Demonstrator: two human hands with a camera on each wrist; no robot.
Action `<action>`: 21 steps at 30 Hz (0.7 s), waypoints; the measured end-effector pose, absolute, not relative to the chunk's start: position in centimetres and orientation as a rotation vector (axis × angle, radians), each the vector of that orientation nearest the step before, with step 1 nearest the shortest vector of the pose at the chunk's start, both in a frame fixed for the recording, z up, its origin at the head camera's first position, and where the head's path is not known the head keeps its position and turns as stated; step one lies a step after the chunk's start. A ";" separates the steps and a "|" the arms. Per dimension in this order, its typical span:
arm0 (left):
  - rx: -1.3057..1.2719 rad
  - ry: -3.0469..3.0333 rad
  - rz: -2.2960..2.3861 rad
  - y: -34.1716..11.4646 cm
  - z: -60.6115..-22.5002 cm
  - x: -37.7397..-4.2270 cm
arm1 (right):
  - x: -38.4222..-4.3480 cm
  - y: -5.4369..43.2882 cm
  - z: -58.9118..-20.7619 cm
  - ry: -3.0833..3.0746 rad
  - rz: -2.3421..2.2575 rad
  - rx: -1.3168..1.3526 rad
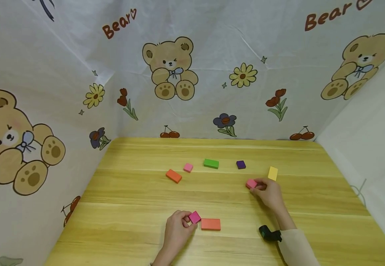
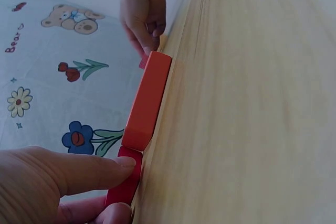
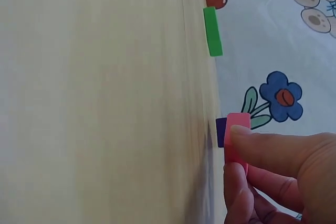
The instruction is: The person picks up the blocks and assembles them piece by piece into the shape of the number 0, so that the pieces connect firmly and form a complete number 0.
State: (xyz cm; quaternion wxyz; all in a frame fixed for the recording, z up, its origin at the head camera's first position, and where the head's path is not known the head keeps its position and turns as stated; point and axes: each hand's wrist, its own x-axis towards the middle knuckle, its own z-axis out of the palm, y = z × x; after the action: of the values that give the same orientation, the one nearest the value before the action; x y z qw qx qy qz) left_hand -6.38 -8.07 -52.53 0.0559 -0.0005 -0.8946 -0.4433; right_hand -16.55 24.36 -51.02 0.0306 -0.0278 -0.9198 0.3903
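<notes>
At the near middle of the table, my left hand (image 1: 176, 228) pinches a small magenta block (image 1: 195, 217) between thumb and fingers. A longer coral-orange block (image 1: 210, 224) lies just to its right; in the left wrist view the ends of the coral block (image 2: 147, 100) and the magenta block (image 2: 125, 188) appear to meet. Farther off to the right, my right hand (image 1: 271, 195) holds a small pink block (image 1: 251, 184) by its sides. Its thumb presses the pink block (image 3: 238, 121) in the right wrist view. Beyond that hand lies a yellow block (image 1: 272, 173).
Toward the back of the wooden table (image 1: 139, 218) lie an orange block (image 1: 174, 176), a small pink block (image 1: 188, 167), a green block (image 1: 211, 163) and a dark purple block (image 1: 241, 164). A bear-print cloth (image 1: 205, 111) hangs behind. A black device (image 1: 269, 234) sits at my right wrist.
</notes>
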 end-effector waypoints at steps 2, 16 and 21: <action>-0.002 -2.715 -1.342 -8.1 -52.6 -6.4 | -16.0 24.2 -51.1 -2.831 1.211 -0.085; -0.007 -2.708 -1.343 -8.0 -52.6 -6.4 | -11.9 21.7 -50.5 -2.845 1.334 -0.094; -0.014 -2.705 -1.336 -8.1 -52.7 -6.4 | -10.3 20.0 -50.1 -2.853 1.409 -0.088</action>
State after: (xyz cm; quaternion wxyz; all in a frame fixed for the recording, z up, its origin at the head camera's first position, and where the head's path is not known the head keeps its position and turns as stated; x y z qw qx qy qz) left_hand -6.39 -8.09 -52.66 0.0622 -0.0046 -0.8949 -0.4419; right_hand -10.25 19.95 -50.07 -0.0206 -0.0277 -0.8961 0.4425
